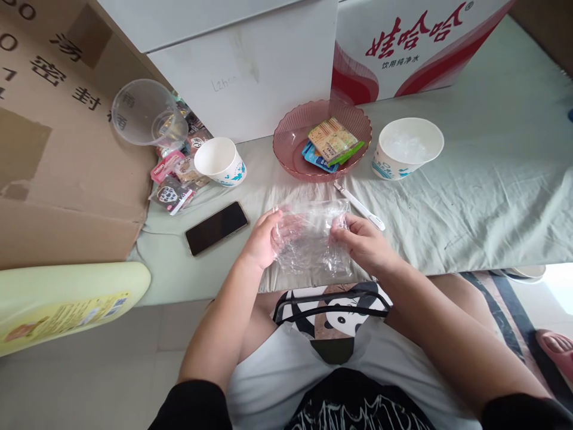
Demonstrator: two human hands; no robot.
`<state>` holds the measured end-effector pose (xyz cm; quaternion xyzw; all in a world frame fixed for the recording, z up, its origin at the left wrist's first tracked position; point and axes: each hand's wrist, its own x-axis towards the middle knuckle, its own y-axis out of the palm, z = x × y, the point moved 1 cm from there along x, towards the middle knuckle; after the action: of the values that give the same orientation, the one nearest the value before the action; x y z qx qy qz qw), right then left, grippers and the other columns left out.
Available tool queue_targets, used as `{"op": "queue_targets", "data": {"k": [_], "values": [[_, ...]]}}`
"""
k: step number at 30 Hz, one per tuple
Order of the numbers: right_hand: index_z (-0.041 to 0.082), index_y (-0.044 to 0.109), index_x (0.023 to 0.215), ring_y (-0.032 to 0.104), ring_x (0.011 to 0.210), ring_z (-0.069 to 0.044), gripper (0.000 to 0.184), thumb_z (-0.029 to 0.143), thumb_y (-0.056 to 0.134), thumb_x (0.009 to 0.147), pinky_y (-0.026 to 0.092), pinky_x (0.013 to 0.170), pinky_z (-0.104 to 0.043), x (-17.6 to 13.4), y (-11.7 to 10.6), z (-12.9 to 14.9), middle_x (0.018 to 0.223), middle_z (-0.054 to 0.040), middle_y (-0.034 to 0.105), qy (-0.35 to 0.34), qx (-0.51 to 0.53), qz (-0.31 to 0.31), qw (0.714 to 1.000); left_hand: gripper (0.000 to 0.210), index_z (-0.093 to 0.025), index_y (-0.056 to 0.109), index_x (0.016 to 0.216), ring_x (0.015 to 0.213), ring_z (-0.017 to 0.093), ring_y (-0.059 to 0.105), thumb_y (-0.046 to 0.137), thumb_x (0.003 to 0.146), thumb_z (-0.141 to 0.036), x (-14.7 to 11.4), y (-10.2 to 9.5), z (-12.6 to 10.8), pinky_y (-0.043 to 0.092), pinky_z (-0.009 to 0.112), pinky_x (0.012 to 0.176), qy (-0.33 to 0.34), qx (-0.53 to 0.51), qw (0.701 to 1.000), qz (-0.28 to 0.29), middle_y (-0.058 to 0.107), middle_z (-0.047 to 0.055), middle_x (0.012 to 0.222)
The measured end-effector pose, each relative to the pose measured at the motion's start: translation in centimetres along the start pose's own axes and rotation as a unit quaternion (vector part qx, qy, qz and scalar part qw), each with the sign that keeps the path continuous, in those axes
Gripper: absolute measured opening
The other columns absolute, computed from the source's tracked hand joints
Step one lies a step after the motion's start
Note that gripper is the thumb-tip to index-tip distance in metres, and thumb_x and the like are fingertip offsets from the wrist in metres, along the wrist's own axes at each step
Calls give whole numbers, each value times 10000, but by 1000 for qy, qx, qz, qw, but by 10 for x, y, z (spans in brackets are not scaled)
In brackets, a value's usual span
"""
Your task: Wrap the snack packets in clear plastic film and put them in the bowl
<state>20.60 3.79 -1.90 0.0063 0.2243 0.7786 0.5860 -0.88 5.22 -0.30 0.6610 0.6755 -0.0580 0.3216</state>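
A clear plastic bag (313,242), crinkled and see-through, is stretched between my two hands above the front of the cloth-covered surface. My left hand (264,239) grips its left side, thumb on top and fingers showing through the film; whether they are inside or behind it I cannot tell. On the right side, my right hand (367,242) pinches the film between thumb and fingers. Just beyond that hand lies a slim white tool (360,207). Farther back, a pink ribbed bowl (289,149) holds several flat snack packets (333,142).
A paper tub (387,164) with clear film inside stands right of the bowl, another paper tub (224,167) left. A phone (217,228), snack packets (172,191) and a clear plastic container (145,113) are leftward. White boxes (250,77) and a cardboard box (67,179) border the surface.
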Motion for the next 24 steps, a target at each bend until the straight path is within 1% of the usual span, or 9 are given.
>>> {"op": "queue_targets", "data": {"k": [2, 4, 9, 12, 14, 16, 19, 21, 24], "values": [[224, 605, 792, 584, 684, -129, 337, 508, 788, 792, 493, 699, -298, 1, 0, 0, 726, 16, 626, -27, -2, -33, 999, 466, -175, 684, 1014, 863, 229, 776, 886, 642, -369, -1, 0, 3, 600, 322, 779, -48, 26, 997, 58, 801, 82, 933], [237, 600, 852, 608, 702, -141, 330, 506, 782, 795, 496, 696, -300, 1, 0, 1, 748, 15, 652, -27, -6, -43, 999, 416, -155, 695, 955, 837, 220, 774, 901, 626, -305, -3, 1, 6, 597, 306, 772, -68, 57, 993, 73, 799, 83, 878], [215, 605, 865, 547, 565, -122, 329, 495, 770, 809, 433, 556, -275, -1, -1, 3, 634, 25, 613, 21, -79, 38, 996, 400, -176, 682, 989, 624, 173, 727, 862, 697, -381, -3, 0, 4, 562, 251, 581, -8, 125, 991, 40, 754, 18, 705], [223, 618, 965, 521, 511, -120, 310, 468, 742, 821, 407, 518, -268, -2, 0, 5, 574, 50, 595, 9, -56, 12, 998, 447, -177, 677, 1012, 434, 133, 607, 861, 701, -440, -5, -4, 1, 442, 207, 414, 15, 164, 985, 59, 654, -35, 542], [242, 624, 1057, 499, 485, -120, 326, 437, 729, 818, 385, 503, -267, -2, 1, 6, 549, 68, 583, -9, -24, -14, 1000, 439, -187, 672, 982, 382, 104, 532, 870, 689, -447, -7, -6, -1, 377, 188, 376, 32, 134, 988, 74, 600, -61, 495], [256, 636, 1023, 485, 483, -118, 275, 413, 716, 811, 373, 503, -269, -2, 2, 7, 560, 62, 590, -21, 16, -29, 999, 390, -196, 664, 897, 394, 87, 507, 885, 659, -412, -8, -7, -4, 375, 181, 392, 58, 78, 992, 81, 572, -72, 493], [234, 631, 816, 488, 521, -117, 168, 384, 694, 771, 370, 515, -269, -3, 1, 9, 609, 21, 595, -30, 70, -25, 997, 287, -189, 644, 738, 470, 94, 542, 861, 631, -344, -8, -7, -7, 449, 208, 468, 99, 27, 991, 81, 572, -51, 532], [216, 631, 751, 505, 563, -134, 190, 405, 645, 756, 384, 527, -281, -3, -1, 9, 647, -11, 594, -41, 80, -14, 996, 263, -177, 657, 675, 530, 115, 562, 785, 676, -407, -6, -8, -9, 477, 240, 510, 119, 31, 989, 77, 598, -9, 576], [218, 623, 750, 483, 587, -148, 271, 480, 587, 814, 375, 528, -299, -3, -4, 7, 678, -19, 567, -57, 14, -39, 997, 401, -166, 693, 641, 595, 130, 548, 688, 752, -551, -2, -11, -7, 446, 251, 524, 154, 101, 981, 60, 640, 48, 661]]}}
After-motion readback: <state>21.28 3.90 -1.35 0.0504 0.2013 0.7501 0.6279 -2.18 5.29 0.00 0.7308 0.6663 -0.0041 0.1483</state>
